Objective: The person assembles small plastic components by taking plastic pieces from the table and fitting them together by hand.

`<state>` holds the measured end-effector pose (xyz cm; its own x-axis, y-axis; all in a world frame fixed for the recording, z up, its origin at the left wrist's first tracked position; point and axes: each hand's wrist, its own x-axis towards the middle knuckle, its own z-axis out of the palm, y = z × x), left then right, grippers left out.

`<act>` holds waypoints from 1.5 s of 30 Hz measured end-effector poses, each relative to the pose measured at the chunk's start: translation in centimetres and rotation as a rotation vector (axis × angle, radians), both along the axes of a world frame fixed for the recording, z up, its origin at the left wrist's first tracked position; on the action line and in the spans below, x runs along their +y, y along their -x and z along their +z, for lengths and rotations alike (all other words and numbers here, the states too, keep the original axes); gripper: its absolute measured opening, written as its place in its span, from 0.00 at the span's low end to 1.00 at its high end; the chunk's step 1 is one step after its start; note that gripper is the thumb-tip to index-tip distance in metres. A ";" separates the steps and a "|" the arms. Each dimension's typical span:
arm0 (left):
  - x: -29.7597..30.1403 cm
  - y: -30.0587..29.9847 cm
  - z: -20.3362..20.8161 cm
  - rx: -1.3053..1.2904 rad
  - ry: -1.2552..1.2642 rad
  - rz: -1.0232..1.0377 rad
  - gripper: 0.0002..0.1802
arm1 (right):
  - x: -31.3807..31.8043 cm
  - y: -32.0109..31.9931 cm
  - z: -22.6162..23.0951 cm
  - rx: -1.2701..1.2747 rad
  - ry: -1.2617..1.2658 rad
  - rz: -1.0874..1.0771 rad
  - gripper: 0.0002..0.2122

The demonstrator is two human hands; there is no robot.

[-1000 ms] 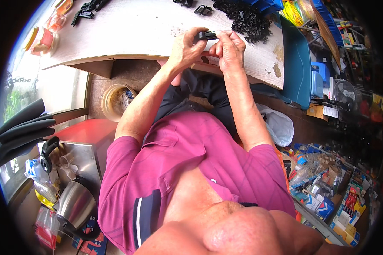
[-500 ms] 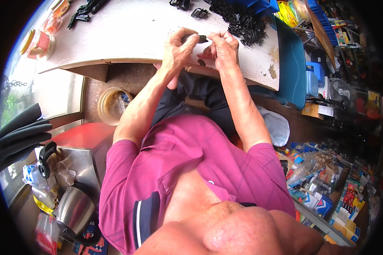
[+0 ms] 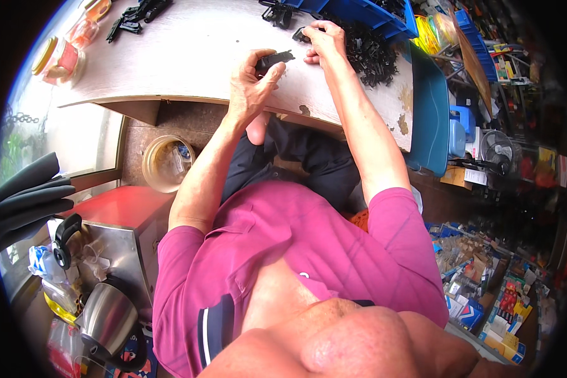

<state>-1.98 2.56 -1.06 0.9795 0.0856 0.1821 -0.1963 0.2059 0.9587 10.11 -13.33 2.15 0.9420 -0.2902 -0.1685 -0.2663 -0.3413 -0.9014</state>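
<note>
"Which bits are hard to see?"
"The left hand's (image 3: 248, 87) fingers hide one end of the black part (image 3: 275, 60). The blue crate (image 3: 365, 16) is cut off by the upper edge."
"And where does that part sit?"
"Between thumb and fingers, the left grip closed on it, its free end jutting rightward over the table (image 3: 170, 60)."
"The right hand (image 3: 327, 45)?"
"Fingertips at a small black piece (image 3: 300, 35), near the dark pile (image 3: 375, 63); I cannot tell whether that grip is clenched."

Two bare forearms (image 3: 203, 170) stretch forward; the bare left hand (image 3: 249, 88) curls in a grip, while the bare right hand (image 3: 329, 47) reaches farther, fingers (image 3: 317, 31) pointing inward.
</note>
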 end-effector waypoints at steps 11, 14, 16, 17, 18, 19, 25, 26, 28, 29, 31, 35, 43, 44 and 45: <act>-0.1 0.0 -0.4 -0.028 -0.008 0.056 0.16 | 0.3 -1.0 -0.5 0.085 0.230 0.039 0.12; -0.1 -0.1 -0.6 -0.054 -0.066 0.078 0.16 | 0.0 -0.9 -0.3 0.067 0.116 0.032 0.08; -0.1 -0.1 -0.6 -0.032 0.036 0.066 0.17 | 0.2 -0.4 0.2 0.093 -0.016 0.013 0.07; -0.2 -0.1 -0.6 -0.032 0.035 0.067 0.17 | 0.1 -0.1 0.4 0.094 -0.017 0.014 0.07; -0.2 -0.1 -0.3 -0.021 0.060 0.072 0.18 | -0.3 0.2 0.5 0.079 -0.088 0.017 0.07; -0.2 -0.1 -0.1 -0.011 0.085 0.076 0.18 | -0.5 0.4 0.7 0.064 -0.160 0.020 0.07; -0.1 0.0 -0.1 0.001 0.079 0.091 0.19 | -1.2 2.7 1.6 0.000 -0.318 0.065 0.07; -0.1 -0.1 -0.2 0.000 0.077 0.093 0.19 | -1.3 3.3 1.9 -0.010 -0.359 0.070 0.07; -0.1 -0.2 -0.1 -0.008 0.069 0.066 0.19 | -1.5 4.4 2.2 -0.055 -0.402 0.090 0.08; -0.1 -0.2 -0.2 -0.007 0.066 0.066 0.19 | -1.6 4.9 2.3 -0.099 -0.443 0.109 0.08; -0.1 -0.2 0.1 0.015 0.034 0.059 0.18 | -1.4 6.0 2.7 -0.128 -0.466 0.096 0.09; 0.1 -0.2 0.1 0.030 -0.017 0.015 0.17 | -0.5 8.1 3.1 -0.194 -0.585 0.165 0.08; 0.0 -0.4 -0.3 -0.017 -0.167 -0.029 0.14 | 1.2 9.9 2.4 -0.198 -0.607 0.238 0.09; -0.1 -0.5 -0.4 -0.016 -0.169 -0.029 0.14 | 1.2 10.0 2.3 -0.198 -0.596 0.227 0.09; -0.1 -0.6 -0.6 -0.039 -0.211 -0.008 0.14 | 1.3 10.1 2.1 -0.197 -0.583 0.217 0.09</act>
<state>-1.42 2.48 -1.67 0.9718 0.0342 0.2333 -0.2336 0.0032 0.9723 -0.02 -12.03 4.25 0.9983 -0.0027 -0.0589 -0.0573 0.1914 -0.9798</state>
